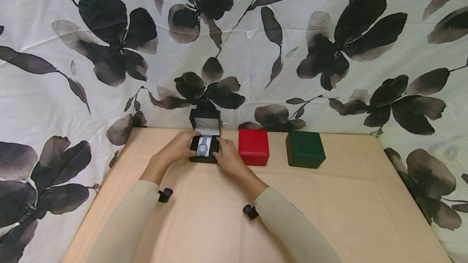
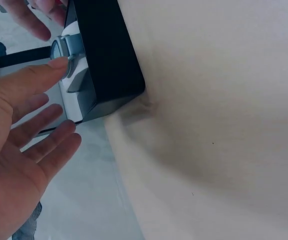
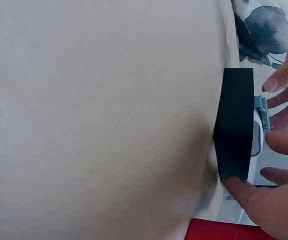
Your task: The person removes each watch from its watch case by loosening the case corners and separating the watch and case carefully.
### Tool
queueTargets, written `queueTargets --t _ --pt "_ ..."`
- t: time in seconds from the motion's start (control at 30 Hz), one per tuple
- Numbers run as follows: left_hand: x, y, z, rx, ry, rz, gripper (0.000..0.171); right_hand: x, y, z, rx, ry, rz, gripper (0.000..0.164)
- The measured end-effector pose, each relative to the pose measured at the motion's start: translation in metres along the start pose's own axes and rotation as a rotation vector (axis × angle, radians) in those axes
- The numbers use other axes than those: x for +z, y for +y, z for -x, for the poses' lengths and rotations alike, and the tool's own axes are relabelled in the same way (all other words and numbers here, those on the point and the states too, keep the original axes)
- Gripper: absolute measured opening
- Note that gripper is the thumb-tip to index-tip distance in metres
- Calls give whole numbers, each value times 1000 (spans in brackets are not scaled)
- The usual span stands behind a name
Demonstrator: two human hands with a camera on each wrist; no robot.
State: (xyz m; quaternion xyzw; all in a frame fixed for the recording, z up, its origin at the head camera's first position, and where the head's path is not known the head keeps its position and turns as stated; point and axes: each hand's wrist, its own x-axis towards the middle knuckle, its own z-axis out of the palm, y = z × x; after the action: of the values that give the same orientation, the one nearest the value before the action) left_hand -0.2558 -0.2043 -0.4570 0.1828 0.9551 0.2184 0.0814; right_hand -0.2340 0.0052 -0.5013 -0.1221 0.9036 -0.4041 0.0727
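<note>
A black watch box (image 1: pixel 202 160) stands at the table's back edge with its lid (image 1: pixel 206 126) raised, showing a pale lining. Inside it a watch with a blue-grey strap (image 1: pixel 203 147) sits on a white cushion. My left hand (image 1: pixel 178 146) is at the box's left side; in the left wrist view its thumb (image 2: pixel 54 67) reaches to the watch and the other fingers are spread, fairly straight. On the right side is my right hand (image 1: pixel 232 159). In the right wrist view one of its fingertips (image 3: pixel 236 186) touches the box's corner, while another finger (image 3: pixel 279 141) extends close to the watch.
To the right of the black box stand a closed red box (image 1: pixel 253 147) and, further right, a closed dark green box (image 1: pixel 305 149). All rest near the back of the beige-covered table (image 1: pixel 226 214). Behind it hangs a white cloth (image 1: pixel 263 52) printed with dark flowers.
</note>
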Motion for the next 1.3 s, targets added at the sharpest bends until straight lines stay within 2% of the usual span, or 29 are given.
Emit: queueTargets --t 0.33,0.8,1.07,1.3 --pt "-2 10 -11 -28 -88 -21 76 4 8 -1 -28 -19 32 61" --pt "3 8 -21 -35 -162 -84 72 3 9 -4 -11 -34 48 64" --pt "5 8 -21 -64 -156 -97 71 4 7 -6 -6 -47 61 64" --pt "6 8 -21 -60 -135 -123 72 4 4 -6 6 -56 61 64"
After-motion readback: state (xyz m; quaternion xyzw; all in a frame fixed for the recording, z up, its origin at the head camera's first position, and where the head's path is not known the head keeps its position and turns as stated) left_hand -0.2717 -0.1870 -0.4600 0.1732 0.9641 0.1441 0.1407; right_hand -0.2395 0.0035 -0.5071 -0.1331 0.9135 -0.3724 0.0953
